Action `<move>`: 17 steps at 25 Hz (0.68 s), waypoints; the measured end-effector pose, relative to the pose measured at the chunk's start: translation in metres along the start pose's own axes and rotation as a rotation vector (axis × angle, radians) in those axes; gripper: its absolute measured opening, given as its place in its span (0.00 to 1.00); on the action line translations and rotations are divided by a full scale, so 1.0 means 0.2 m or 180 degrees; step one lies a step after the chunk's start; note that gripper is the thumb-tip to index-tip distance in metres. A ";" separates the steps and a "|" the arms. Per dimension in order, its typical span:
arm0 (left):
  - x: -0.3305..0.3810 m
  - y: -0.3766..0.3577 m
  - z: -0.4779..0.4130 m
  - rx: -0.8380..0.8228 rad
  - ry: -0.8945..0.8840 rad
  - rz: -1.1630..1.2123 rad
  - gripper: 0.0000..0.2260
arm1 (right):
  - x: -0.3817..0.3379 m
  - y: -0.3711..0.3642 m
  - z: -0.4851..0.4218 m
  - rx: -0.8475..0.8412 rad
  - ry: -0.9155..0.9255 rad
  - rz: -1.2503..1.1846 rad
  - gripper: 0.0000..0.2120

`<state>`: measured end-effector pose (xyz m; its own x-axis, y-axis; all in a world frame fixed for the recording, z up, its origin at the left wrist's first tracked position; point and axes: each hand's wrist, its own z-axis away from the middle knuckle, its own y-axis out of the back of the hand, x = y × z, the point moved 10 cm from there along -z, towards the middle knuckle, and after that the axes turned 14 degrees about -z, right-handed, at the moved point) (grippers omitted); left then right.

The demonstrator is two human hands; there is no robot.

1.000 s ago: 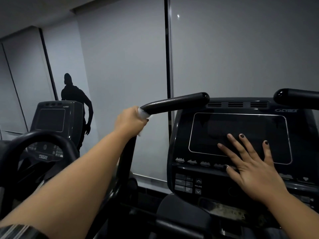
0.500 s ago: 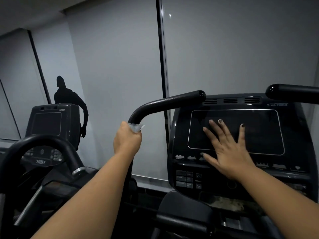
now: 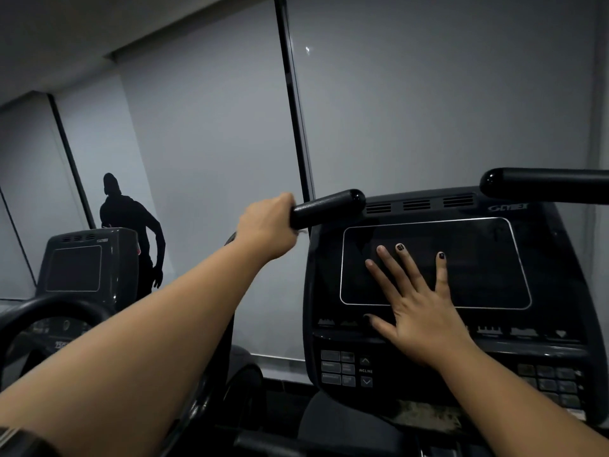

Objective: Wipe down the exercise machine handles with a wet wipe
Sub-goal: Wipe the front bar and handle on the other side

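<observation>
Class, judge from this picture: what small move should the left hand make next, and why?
Probably slide the left hand, gripping the left handle with a scrap of wet wipe showing beneath, toward the rounded tip: that end lies uncovered ahead.

Console (image 3: pixel 560 291) in front of me: I read "INCLINE" label (image 3: pixel 365 371) in white between two arrow keys (image 3: pixel 366 381), straight below the thumb of my right hand (image 3: pixel 425 324). Brand logo (image 3: pixel 507 207), top right of console: starts "CY", remainder blurred. Neighbouring console (image 3: pixel 82 265), small logo: illegible.
</observation>
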<state>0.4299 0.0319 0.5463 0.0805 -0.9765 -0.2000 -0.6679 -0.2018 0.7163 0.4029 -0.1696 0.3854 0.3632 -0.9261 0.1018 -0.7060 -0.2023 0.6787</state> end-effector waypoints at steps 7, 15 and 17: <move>0.43 0.19 -0.04 0.0506 -0.0867 0.0047 0.14 | 0.00 -0.01 0.00 -0.0091 0.0003 0.0083 0.39; -0.25 -0.10 0.06 -0.0450 0.0132 0.0377 0.04 | 0.01 -0.01 0.00 -0.0130 -0.0038 0.0129 0.40; -0.42 -0.23 0.17 -0.0621 0.0712 0.0947 0.04 | 0.01 -0.01 0.01 -0.0143 -0.0046 0.0171 0.40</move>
<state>0.4294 0.1266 0.5074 0.0782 -0.9824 0.1694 -0.5353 0.1020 0.8385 0.4053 -0.1717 0.3829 0.3166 -0.9398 0.1285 -0.6960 -0.1381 0.7046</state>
